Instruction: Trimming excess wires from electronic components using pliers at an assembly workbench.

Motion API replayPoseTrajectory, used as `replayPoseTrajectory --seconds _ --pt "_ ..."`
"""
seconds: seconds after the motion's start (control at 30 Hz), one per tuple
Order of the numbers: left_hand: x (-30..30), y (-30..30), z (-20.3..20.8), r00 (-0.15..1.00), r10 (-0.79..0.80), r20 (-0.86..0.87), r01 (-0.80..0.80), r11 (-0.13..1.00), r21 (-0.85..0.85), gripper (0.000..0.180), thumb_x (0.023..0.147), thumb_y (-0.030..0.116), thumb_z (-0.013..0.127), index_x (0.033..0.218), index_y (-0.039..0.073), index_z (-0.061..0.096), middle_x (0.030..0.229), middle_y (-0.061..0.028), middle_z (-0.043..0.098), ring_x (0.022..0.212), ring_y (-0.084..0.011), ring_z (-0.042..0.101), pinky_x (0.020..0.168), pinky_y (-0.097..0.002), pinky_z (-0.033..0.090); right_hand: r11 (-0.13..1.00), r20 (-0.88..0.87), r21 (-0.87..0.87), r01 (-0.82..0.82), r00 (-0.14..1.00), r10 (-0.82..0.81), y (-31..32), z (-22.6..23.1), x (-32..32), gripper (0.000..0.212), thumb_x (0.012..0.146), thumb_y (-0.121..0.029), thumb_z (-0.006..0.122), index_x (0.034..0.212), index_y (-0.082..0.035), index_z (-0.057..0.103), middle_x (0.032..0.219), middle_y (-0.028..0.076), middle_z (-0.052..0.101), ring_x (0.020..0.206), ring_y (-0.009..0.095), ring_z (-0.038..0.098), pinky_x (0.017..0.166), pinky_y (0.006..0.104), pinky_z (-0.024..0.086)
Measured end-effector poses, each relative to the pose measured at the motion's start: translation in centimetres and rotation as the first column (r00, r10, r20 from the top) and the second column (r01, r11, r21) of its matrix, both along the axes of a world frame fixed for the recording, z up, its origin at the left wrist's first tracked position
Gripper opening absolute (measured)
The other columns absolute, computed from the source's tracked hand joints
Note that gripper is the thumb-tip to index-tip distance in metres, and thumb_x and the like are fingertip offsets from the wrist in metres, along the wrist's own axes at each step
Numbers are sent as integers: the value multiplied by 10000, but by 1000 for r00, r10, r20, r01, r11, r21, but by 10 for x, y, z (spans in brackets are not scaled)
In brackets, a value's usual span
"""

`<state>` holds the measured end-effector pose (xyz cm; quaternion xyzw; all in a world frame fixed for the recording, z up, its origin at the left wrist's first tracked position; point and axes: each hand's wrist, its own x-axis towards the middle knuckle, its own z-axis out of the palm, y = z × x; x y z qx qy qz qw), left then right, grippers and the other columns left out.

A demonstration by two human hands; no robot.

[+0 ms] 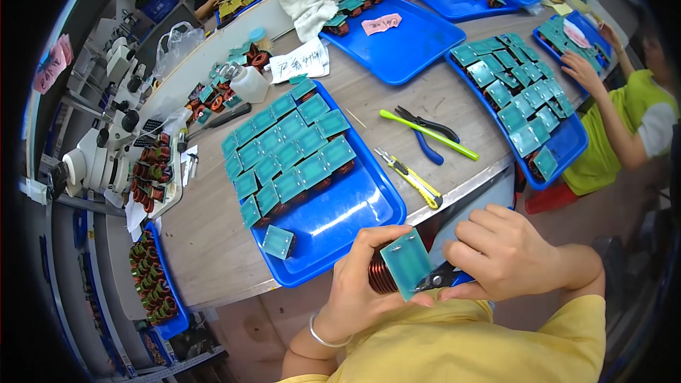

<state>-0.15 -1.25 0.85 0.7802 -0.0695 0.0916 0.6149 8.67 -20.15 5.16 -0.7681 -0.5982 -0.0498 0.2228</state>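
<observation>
My left hand (346,292) is closed round a copper-wound coil (381,276) with a square green circuit board (406,259) on its end. The board is tilted, and two short silvery pins show near its upper edge. In my right hand (505,252) is a pair of cutting pliers (438,279) with dark jaws and a blue handle. Their tip meets the board's lower right corner; whether they grip a pin there I cannot tell. Just beyond my left hand lies a blue tray (340,216) with rows of similar green-topped coils, one board (278,241) sitting apart at its near side.
A yellow utility knife (413,181), a lime-green stick (433,135) and other pliers (425,143) lie on the table. More blue trays (404,46) stand behind and right. A microscope (96,159) is at left. Another person's hand (582,71) reaches over a tray at right.
</observation>
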Motion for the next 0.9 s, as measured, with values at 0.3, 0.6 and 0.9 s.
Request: replayPoseTrajectory --seconds 0.3,0.6,0.9 --pt "0 -1 11 997 0 -80 0 1000 -3 824 449 476 807 1061 1 526 953 -48 537 854 -136 516 745 -254 423 999 -10 -41 2 1000 -2 1 2 -3 423 711 -441 638 723 -58 459 642 54 375 578 209 426 538 304 339" --pt "1 -4 11 969 -7 -248 -13 997 -79 830 455 481 804 1073 8 515 970 -52 527 864 -136 522 760 -248 427 998 33 -44 -35 999 36 -3 -9 3 386 740 -410 631 711 -67 455 594 39 409 543 171 485 496 285 409" --pt "-5 -2 11 993 -109 54 112 992 -61 768 520 330 844 1117 -8 499 1021 -104 578 886 -164 592 780 -264 466 989 24 71 131 991 -133 -5 -2 9 447 708 -447 654 721 -41 467 642 73 417 547 230 462 481 312 365"
